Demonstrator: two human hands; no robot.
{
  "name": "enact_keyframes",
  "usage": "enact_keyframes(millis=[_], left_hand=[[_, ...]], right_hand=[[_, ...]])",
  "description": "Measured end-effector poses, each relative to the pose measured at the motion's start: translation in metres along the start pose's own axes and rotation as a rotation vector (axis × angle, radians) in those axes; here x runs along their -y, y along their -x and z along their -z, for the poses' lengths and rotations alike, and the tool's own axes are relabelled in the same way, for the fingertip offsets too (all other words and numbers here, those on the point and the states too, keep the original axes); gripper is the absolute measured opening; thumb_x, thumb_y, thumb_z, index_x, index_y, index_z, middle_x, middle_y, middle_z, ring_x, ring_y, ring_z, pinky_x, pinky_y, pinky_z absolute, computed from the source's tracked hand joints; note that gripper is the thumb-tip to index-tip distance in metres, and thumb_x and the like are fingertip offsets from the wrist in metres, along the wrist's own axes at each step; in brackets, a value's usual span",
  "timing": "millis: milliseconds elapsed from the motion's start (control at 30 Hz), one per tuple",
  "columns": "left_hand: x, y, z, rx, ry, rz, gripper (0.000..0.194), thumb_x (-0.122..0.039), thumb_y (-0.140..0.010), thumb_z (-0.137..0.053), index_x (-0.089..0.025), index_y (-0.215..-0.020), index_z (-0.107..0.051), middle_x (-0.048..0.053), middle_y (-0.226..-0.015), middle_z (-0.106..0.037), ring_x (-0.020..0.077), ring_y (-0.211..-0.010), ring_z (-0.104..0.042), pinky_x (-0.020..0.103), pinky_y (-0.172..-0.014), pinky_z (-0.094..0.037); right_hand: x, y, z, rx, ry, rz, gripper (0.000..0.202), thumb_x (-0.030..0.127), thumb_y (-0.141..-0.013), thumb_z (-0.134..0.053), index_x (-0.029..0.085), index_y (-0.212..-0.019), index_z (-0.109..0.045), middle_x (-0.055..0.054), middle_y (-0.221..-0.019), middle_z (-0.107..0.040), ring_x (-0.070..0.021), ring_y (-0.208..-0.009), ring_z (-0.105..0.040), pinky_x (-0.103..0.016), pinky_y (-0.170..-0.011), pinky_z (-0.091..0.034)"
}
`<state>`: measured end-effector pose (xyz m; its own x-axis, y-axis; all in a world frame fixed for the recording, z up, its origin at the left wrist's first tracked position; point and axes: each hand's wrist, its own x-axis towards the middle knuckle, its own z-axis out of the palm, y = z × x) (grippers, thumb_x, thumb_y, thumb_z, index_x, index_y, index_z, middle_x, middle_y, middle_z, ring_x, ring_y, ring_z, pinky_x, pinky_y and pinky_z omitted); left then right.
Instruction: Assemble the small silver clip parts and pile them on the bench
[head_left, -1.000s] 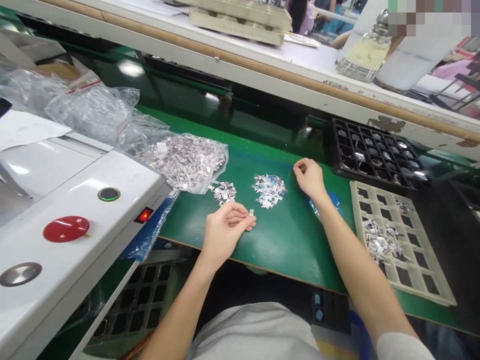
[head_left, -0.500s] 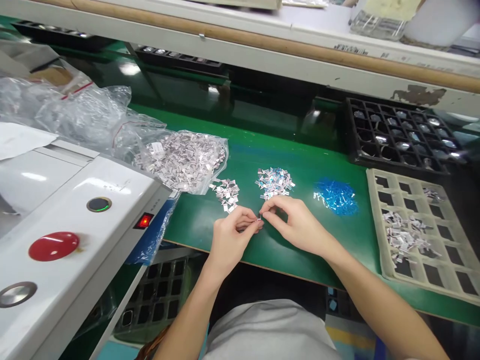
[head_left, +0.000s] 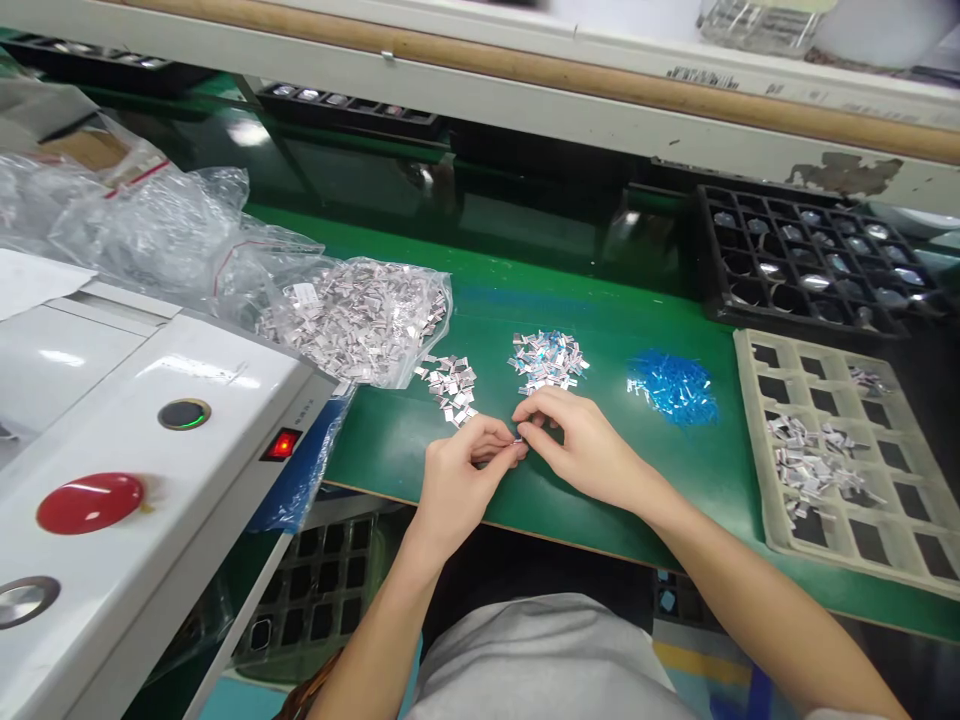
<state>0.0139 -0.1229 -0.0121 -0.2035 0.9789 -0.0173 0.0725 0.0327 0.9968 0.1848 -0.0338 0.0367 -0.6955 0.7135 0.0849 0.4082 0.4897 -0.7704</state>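
Note:
My left hand point(head_left: 466, 470) is closed in a pinch on a small flat silvery piece point(head_left: 517, 440), held low over the green tabletop point(head_left: 585, 545). Close on its right, my right hand point(head_left: 570, 430) pinches at the same spot, thumb and forefinger together; what lies between those fingertips is too small to make out. Behind my left hand lies a loose group of small silvery pieces point(head_left: 450, 388). A pile of similar pieces with some blue on them point(head_left: 547, 360) is just beyond my right hand. Farther right sits a heap of thin blue film strips point(head_left: 673, 386).
A clear plastic bag point(head_left: 360, 320) full of silvery pieces lies at the left, beside a white machine point(head_left: 187, 480) with a red button point(head_left: 90, 503). On the right are a pale compartment tray point(head_left: 847, 460) with pieces and a black tray point(head_left: 814, 260) holding round glassy parts.
My right hand has shifted slightly left, its fingertips closer to the piece in my left hand. My left hand stays nearly still. The camera view has moved a little.

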Motion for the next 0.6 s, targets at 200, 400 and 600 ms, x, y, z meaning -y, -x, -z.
enact_keyframes(millis=[200, 400, 600], left_hand=[[0.0, 0.001, 0.0, 0.036, 0.047, 0.005, 0.017, -0.033, -0.089, -0.083, -0.022, -0.093, -0.07, 0.001, -0.084, -0.081, 0.0224, -0.081, -0.082, 0.033, -0.08, -0.069], [-0.007, -0.004, 0.011, -0.027, -0.15, -0.103, 0.019, -0.037, -0.09, -0.082, -0.023, -0.096, -0.07, 0.002, -0.089, -0.08, 0.0198, -0.079, -0.079, 0.031, -0.078, -0.064], [-0.014, -0.042, 0.042, -0.236, -0.81, -0.334, 0.024, -0.03, -0.103, -0.063, -0.023, -0.122, -0.074, 0.008, -0.105, -0.075, 0.0227, -0.088, -0.071, 0.034, -0.081, -0.054]], right_hand=[[-0.001, 0.0, 0.003, 0.089, -0.169, -0.011, 0.022, 0.012, -0.098, -0.06, 0.024, -0.114, -0.069, -0.001, -0.097, -0.073, -0.0156, -0.082, -0.063, -0.03, -0.076, -0.051], [-0.006, -0.001, 0.011, 0.03, -0.016, 0.003, 0.016, 0.013, -0.101, -0.055, 0.024, -0.106, -0.066, -0.001, -0.096, -0.072, -0.0167, -0.08, -0.062, -0.03, -0.073, -0.046], [-0.022, -0.013, 0.021, -0.127, 0.213, -0.016, 0.013, 0.011, -0.095, -0.063, 0.023, -0.099, -0.063, -0.003, -0.094, -0.071, -0.0219, -0.088, -0.064, -0.034, -0.08, -0.047]])
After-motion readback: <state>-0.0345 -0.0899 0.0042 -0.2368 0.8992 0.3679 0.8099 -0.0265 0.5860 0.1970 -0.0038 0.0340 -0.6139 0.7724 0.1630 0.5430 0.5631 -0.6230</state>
